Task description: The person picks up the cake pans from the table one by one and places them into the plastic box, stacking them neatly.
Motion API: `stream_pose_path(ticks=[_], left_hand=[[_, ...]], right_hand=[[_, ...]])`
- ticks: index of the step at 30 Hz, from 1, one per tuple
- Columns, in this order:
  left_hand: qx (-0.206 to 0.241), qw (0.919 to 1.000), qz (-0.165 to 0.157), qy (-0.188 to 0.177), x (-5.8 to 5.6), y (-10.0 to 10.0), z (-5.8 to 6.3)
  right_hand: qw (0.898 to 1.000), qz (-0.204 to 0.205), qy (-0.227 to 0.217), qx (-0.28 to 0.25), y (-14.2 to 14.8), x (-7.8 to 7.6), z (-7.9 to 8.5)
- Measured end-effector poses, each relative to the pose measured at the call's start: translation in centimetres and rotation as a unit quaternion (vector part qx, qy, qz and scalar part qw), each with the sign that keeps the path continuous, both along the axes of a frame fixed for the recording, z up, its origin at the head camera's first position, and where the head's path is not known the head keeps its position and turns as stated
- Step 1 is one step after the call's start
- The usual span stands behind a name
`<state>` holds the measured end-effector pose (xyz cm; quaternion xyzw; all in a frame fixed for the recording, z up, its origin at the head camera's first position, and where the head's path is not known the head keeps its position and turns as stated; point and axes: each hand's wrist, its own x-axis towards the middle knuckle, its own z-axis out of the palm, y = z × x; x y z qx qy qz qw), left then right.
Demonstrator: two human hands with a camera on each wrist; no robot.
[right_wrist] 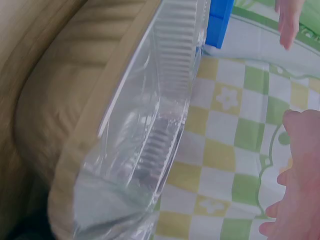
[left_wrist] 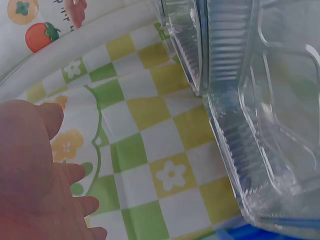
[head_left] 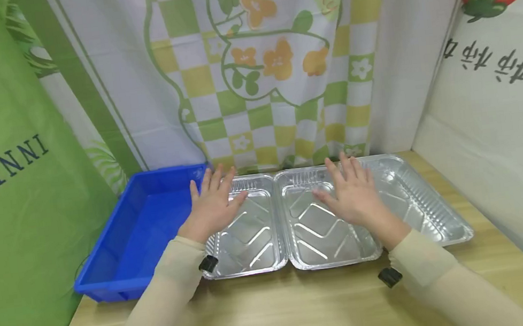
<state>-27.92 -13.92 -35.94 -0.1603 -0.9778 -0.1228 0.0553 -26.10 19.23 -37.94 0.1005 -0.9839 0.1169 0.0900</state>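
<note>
My left hand hovers with spread, straight fingers between the blue plastic bin and the left foil tray. Palm down, my right hand is extended over the middle foil tray and the near side of the right foil tray. Neither hand holds anything. In the left wrist view the left hand appears apart from the foil tray wall. The right wrist view shows the right hand at its edge, likewise apart from the shiny foil tray.
The blue bin stands at the left end of the wooden table, beside the row of foil trays. A checked curtain hangs right behind them. Fabric walls close in the left and right sides.
</note>
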Motion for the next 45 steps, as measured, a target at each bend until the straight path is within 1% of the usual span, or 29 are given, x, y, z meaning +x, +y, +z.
stream_pose_path(ticks=[3,7,12,14,17,22,26,29,31,35,38,42,45], left_hand=[[0.006,0.9999,0.008,0.005,0.1,-1.5,0.4],[0.01,0.9997,0.022,0.008,0.1,-3.7,0.7],[0.023,0.999,0.037,0.008,-0.2,-6.7,0.6],[0.029,0.9985,0.046,0.004,-0.1,-8.2,0.6],[0.04,0.9974,0.06,0.004,0.4,-10.5,0.6],[0.069,0.9941,0.083,0.01,1.3,-14.2,0.9],[0.082,0.9921,0.095,0.005,1.8,-16.5,0.8],[0.086,0.9912,0.1,-0.007,2.3,-17.8,0.6],[0.092,0.9905,0.102,-0.008,2.6,-18.7,0.3],[0.108,0.9884,0.106,0.014,3.6,-20.8,-0.3],[0.119,0.9861,0.113,0.027,4.3,-22.3,-1.0],[0.125,0.9842,0.125,0.015,5.2,-24.0,-1.9],[0.13,0.9824,0.134,0.002,5.8,-25.1,-2.6]], right_hand=[[1.0,-0.005,0.007,-0.007,0.9,-0.1,0.0],[1.0,-0.011,-0.003,-0.022,2.1,0.0,0.1],[0.999,-0.023,-0.014,-0.039,4.2,0.5,0.0],[0.998,-0.027,-0.014,-0.049,5.2,0.7,-0.2],[0.998,-0.035,-0.012,-0.058,7.1,0.9,-0.8],[0.996,-0.06,-0.019,-0.064,10.3,1.5,-2.0],[0.994,-0.075,-0.034,-0.076,12.4,2.0,-2.7],[0.992,-0.084,-0.046,-0.083,13.9,2.4,-3.3],[0.991,-0.089,-0.052,-0.09,15.0,2.7,-3.6],[0.989,-0.098,-0.066,-0.093,17.0,3.4,-4.2],[0.987,-0.104,-0.086,-0.092,18.2,3.9,-4.3],[0.983,-0.11,-0.104,-0.102,19.4,4.7,-4.3],[0.981,-0.114,-0.111,-0.108,20.1,5.2,-4.7]])
